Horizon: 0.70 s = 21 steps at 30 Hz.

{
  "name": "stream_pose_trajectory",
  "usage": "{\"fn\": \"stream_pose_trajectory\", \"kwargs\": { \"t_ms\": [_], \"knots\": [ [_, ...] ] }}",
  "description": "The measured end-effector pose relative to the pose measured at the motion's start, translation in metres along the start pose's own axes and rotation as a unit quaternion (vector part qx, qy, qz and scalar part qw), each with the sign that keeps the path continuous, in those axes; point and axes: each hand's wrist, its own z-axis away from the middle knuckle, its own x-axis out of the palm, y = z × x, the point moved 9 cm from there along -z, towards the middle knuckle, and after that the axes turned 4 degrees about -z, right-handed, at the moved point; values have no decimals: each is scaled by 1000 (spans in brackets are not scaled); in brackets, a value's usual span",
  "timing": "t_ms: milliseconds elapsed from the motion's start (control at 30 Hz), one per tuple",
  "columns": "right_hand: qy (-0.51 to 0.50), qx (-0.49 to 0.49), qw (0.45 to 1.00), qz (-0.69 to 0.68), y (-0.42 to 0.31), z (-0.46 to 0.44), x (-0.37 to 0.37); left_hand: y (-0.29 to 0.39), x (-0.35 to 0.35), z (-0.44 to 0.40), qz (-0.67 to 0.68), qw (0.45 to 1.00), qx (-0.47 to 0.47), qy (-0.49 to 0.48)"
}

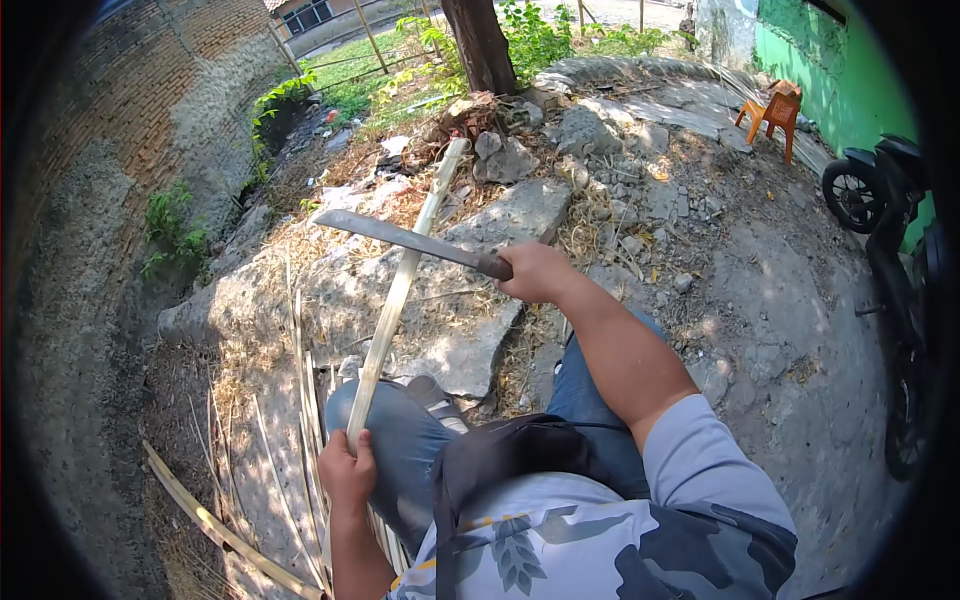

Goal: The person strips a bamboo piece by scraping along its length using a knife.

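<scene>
My right hand [535, 272] is closed round the dark handle of a machete [405, 236], whose long blade points left and crosses over a pale bamboo strip [393, 300]. Whether the blade touches the strip I cannot tell. Around the strip's lower end my left hand [347, 468] is closed, beside my left knee. The strip slants up and away from me, its far end near the broken stones. Several thin bamboo strips [307, 420] lie on the ground to the left of my leg.
A curved bamboo piece [215, 530] lies at the lower left. Ahead are a tree trunk [480, 45] and rubble [505, 158]. A brick wall [130, 110] is on the left; an orange chair [778, 112] and a parked motorcycle [885, 230] are on the right.
</scene>
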Motion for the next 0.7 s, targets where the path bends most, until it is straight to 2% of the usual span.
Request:
{"fn": "stream_pose_trajectory", "kwargs": {
  "t_ms": [67, 167, 267, 367, 433, 533, 633, 700],
  "knots": [
    [-41, -48, 997, 35, -9, -3, 21, 4, -2, 1, -5, 1000, -4, 2],
    [-91, -146, 977, 123, -64, 13, 40, 2, -1, 0, -64, 998, 6, -2],
    [-82, -266, 949, 148, -89, 21, 62, 3, -4, 0, -94, 995, 12, -13],
    [-43, -211, 965, 148, -57, 8, 37, 3, -27, 18, -29, 998, 49, 4],
    [36, -17, 996, 75, -3, -7, 0, -9, -43, 38, -43, 998, 36, 19],
    [105, 163, 975, -104, 53, -12, -16, -15, -49, 59, -60, 997, 52, 15],
    [104, 143, 969, -173, 60, -17, 0, -16, -33, 61, -42, 999, 25, -10],
    [78, 99, 983, -134, 34, -11, -1, -14, -27, 57, -23, 1000, 18, -12]
  ]
}}
